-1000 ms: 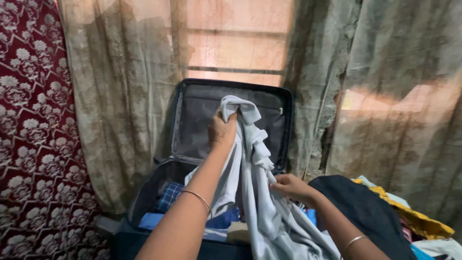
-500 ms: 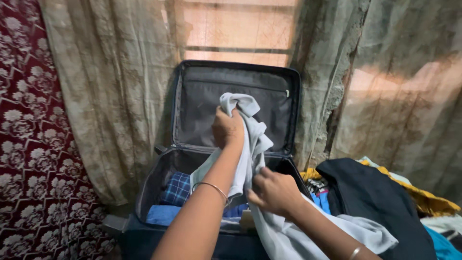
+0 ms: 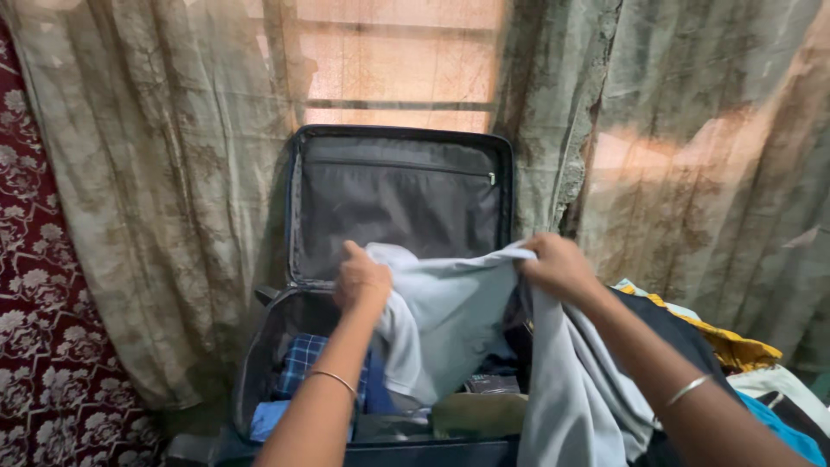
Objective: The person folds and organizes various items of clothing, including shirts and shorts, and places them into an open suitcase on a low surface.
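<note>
Home bedroom: curtained window (image 3: pixel 398 78), open suitcase (image 3: pixel 393 207) half packed, clothes pile (image 3: pixel 735 363), patterned red fabric (image 3: pixel 35 346).

I note the pale grey soft cotton garment (image 3: pixel 450 320), spread out wide and held up over the open dark fabric suitcase (image 3: pixel 398 195). Its upper edge runs roughly level, pinched at one corner in the left hand (image 3: pixel 361 278) and at the other in the right hand (image 3: pixel 560 266). Between the two grips the cloth sags in loose folds. One portion hangs down into the suitcase's lower half; a longer portion drapes off below the right hand to the bottom of the view. The suitcase lid stands upright, its grey lining and zip showing.
</note>
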